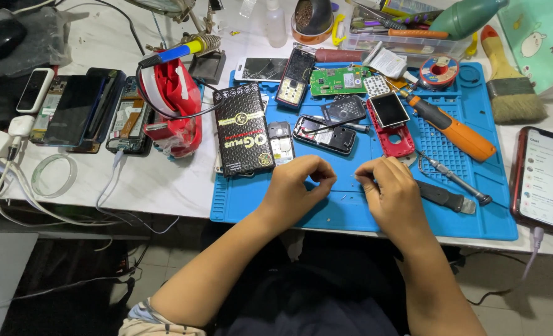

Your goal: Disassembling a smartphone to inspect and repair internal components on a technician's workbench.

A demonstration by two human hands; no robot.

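**Pinching something tiny over the blue mat**

Both my hands hover low over the near edge of the blue repair mat point(475, 218). My left hand point(298, 183) is curled tight, thumb against forefinger, and my right hand point(388, 190) is pinched the same way, the two fingertips facing each other across a small gap. Whatever sits between them is too small for me to make out; I judge it a screw or a thin part being picked up or passed. A few specks lie on the mat just between the hands. The next move calls for a steady, fine grip, I think. Just beyond my knuckles lies an opened black phone body point(324, 134), beside it a red phone frame point(391, 130) with its small screen. Farther right rests the orange screwdriver point(454, 129); farther back, a green circuit board point(339, 80).
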